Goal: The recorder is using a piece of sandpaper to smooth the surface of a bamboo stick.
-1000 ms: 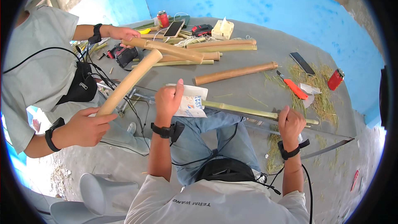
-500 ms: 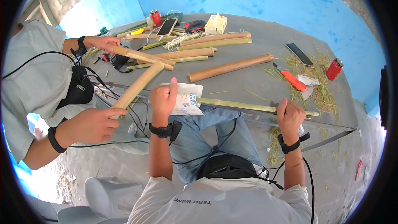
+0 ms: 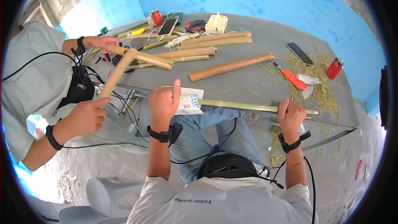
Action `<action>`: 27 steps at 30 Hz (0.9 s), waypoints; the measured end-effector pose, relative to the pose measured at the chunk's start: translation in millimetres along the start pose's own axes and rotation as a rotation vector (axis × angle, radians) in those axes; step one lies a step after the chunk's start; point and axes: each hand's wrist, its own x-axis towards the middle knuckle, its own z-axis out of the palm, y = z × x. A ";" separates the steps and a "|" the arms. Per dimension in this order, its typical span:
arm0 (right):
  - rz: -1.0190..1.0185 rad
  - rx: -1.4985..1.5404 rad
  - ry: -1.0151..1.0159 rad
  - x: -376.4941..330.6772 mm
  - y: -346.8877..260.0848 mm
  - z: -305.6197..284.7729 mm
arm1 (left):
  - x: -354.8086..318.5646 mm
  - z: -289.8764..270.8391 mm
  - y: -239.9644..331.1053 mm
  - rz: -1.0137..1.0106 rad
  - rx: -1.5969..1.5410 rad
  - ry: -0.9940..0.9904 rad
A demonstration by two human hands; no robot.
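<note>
From my remote seat I see the left hand (image 3: pixel 163 101) curled around a folded printed sheet (image 3: pixel 189 103), thumb standing up, with the sheet wrapped over one end of the green bamboo stick (image 3: pixel 244 106) — probably gripped this way so the paper bears on the stick. How tightly the fingers press beneath, I cannot tell. The right hand (image 3: pixel 291 116) is closed around the stick near its other end, leaving a short tip poking out beyond the fist; I judge that this steadies the length between the two hands. The stick runs crosswise above the lap, along the near edge of the bench (image 3: pixel 244 84); whether it touches that edge I cannot make out. Farther in, a bamboo tube (image 3: pixel 232 67) lies apart, which leaves the near strip free for the arms. The orange-handled knife (image 3: pixel 294 79) lies beside the fibrous shavings (image 3: pixel 325 95) on the right, perhaps put aside within reach. At the left a co-worker holds two split bamboo pieces (image 3: pixel 156 61), crossing one over the other — I suppose to work them together.
</note>
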 end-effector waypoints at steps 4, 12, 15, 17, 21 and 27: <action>0.021 0.002 0.001 0.7 -1.0 -1.9 | 4.5 -3.8 11.4 0.091 -0.045 -0.012; 0.025 -0.002 0.019 2.5 -0.4 0.1 | 5.7 6.3 35.7 0.212 -0.067 -0.116; 0.026 0.009 0.019 5.0 -4.2 -1.1 | 3.3 21.1 57.2 0.239 -0.100 -0.120; 0.029 0.009 0.020 5.4 -5.4 -1.5 | 3.4 26.5 62.0 0.243 -0.086 -0.111; 0.006 0.020 0.031 3.9 -4.8 -1.0 | 4.6 24.4 54.4 0.236 -0.062 -0.159; -0.006 -0.004 0.027 6.2 -6.0 -5.0 | 10.1 5.7 15.7 0.107 0.090 -0.199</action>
